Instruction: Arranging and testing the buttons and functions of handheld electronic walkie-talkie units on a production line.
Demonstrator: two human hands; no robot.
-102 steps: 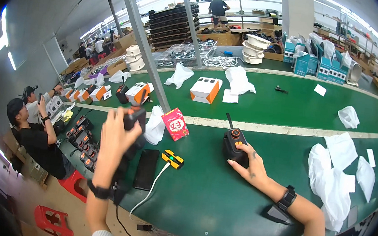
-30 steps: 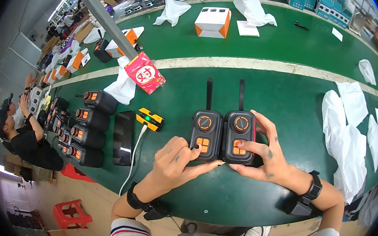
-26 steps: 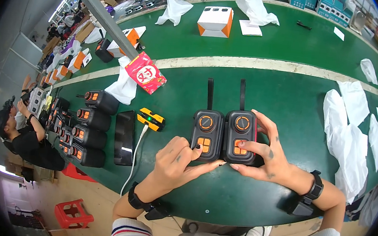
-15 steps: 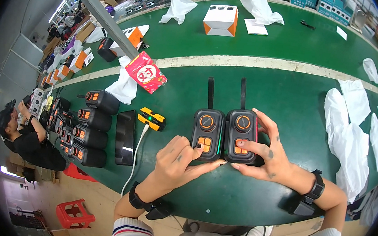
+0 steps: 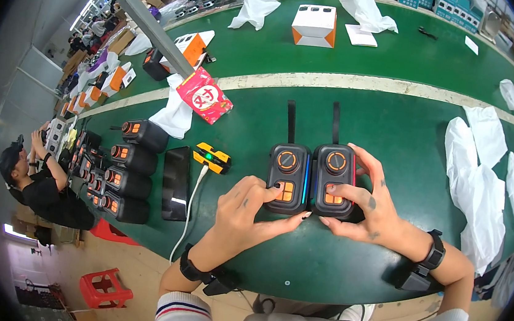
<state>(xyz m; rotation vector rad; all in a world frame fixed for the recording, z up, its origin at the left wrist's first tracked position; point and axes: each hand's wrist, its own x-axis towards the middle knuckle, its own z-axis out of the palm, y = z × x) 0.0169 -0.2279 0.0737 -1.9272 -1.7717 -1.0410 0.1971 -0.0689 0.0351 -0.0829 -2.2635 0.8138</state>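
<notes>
Green table (image 5: pixel 396 130): two black devices (image 5: pixel 288 173), phone (image 5: pixel 175 183), yellow gadget (image 5: pixel 221 160), white bags (image 5: pixel 468 187).

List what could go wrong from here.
The left hand and right hand each have a finger on orange buttons, so a slip might press the wrong one. The left device and right device are close together; a nudge could knock them. The white cable runs near the left wrist; a snag could drag the yellow-and-black gadget.

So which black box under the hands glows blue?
The left box, touched by the left hand: its right edge glows blue, while the right box shows pinkish red along its edge.
</notes>
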